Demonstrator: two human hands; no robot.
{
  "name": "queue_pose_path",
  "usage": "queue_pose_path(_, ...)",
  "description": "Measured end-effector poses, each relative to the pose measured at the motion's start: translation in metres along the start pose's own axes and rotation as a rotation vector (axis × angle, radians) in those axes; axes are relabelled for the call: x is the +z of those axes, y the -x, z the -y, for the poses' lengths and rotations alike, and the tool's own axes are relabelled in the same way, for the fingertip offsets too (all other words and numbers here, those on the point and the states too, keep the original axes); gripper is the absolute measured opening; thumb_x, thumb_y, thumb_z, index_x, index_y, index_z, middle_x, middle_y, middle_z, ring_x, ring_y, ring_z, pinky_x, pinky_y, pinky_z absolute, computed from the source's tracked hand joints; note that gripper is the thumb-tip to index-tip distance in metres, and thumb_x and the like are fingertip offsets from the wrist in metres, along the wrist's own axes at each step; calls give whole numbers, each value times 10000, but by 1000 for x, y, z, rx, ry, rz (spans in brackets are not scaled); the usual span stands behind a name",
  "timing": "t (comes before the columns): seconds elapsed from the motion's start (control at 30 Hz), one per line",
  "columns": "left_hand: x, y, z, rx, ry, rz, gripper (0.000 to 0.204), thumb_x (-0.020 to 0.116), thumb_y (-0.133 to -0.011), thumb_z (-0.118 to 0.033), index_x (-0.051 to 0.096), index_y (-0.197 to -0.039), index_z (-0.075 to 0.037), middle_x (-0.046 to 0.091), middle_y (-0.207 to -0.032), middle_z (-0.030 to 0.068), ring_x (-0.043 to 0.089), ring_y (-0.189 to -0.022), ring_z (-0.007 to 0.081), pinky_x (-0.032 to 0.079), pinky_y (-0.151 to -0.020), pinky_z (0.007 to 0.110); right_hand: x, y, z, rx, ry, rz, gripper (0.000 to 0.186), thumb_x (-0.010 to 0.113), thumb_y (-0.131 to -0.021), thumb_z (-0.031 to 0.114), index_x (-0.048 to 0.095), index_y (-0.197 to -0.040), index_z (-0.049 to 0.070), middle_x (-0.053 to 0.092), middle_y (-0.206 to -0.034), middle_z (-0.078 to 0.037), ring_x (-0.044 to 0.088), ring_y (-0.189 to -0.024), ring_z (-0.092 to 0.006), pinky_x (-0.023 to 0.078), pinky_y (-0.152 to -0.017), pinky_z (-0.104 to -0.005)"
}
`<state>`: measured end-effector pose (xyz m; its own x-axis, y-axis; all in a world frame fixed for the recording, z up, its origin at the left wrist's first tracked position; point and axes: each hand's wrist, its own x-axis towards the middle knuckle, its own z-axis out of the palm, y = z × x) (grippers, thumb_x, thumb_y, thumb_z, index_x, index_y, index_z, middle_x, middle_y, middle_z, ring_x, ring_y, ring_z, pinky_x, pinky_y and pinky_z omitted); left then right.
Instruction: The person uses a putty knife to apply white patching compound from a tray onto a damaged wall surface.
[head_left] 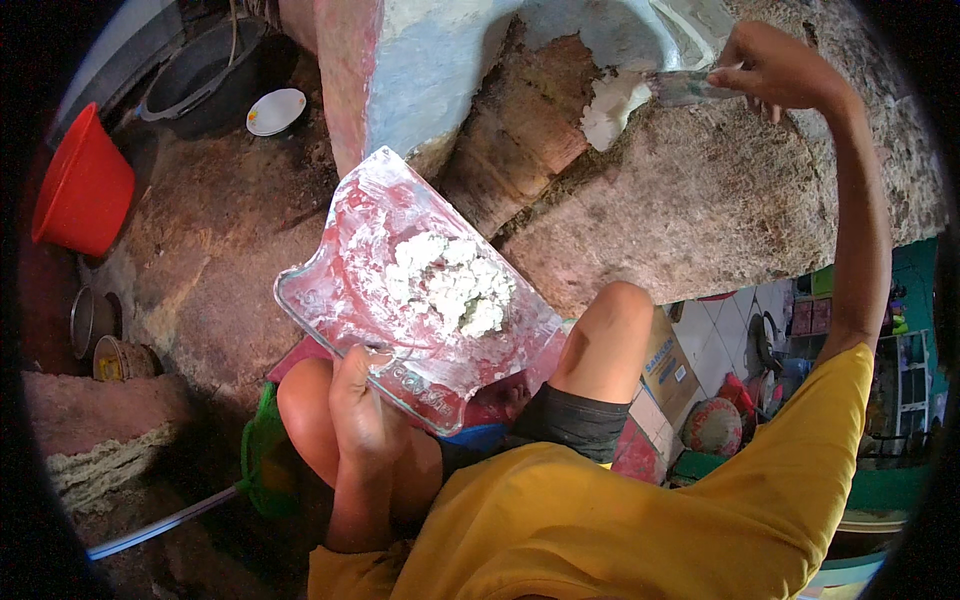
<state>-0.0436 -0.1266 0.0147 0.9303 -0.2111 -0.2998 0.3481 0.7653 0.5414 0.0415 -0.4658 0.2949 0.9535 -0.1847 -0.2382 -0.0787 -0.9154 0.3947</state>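
My left hand point(365, 410) grips the near edge of a red, white-smeared board point(335, 240) carrying a lumpy mound of white paste point(450, 280). At the upper right my right hand point(760, 75) holds a flat, grimy scraper point(685, 88) by one end. The scraper's far end rests at a patch of white paste point(608, 110) on a rough, broken wall surface point(520, 130), beside pale blue painted plaster point(430, 60).
At the left stand a red bucket point(80, 180), a black tub point(190, 90), a white bowl point(275, 112) and metal pots point(92, 322). A green net point(262, 450) lies below. Cardboard point(670, 365) and household items crowd the tiled floor at right.
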Motion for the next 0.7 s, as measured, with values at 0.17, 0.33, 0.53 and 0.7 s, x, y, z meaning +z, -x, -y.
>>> queue_pose_path(0.17, 0, 2, -4, 98, -227, 75, 334, 459, -822, -90, 468, -1116, 69, 574, -1040, 157, 594, -927, 258, 495, -815, 378, 26, -4, 4, -11, 110, -186, 254, 612, -871, 230, 571, -862, -21, 549, -817, -150, 594, -501, -201, 470, -398, -324)
queue_pose_path(0.33, -23, -4, 2, -18, -119, 161, 360, 448, -842, -55, 426, -1187, 47, 533, -1122, 156, 563, -1014, 246, 467, -883, 376, 22, 0, 1, -4, 150, -235, 260, 609, -873, 235, 600, -863, -24, 572, -693, -130, 584, -451, -195, 467, -395, -313)
queue_pose_path(0.53, -15, 3, 1, 55, -119, 66, 329, 464, -828, -126, 499, -1093, 65, 579, -1018, 175, 594, -896, 290, 485, -833, 401, -1, 18, 18, 157, 69, -145, 265, 617, -867, 234, 631, -863, -31, 555, -517, -88, 566, -389, -169, 474, -388, -284)
queue_pose_path(0.7, -10, 0, -6, -49, -4, 99, 425, 410, -806, -52, 387, -1219, 48, 535, -1121, 178, 562, -1011, 294, 464, -894, 423, 24, 3, 25, 135, 120, -132, 227, 642, -838, 246, 600, -829, 22, 573, -761, -133, 600, -618, -251, 471, -564, -367)
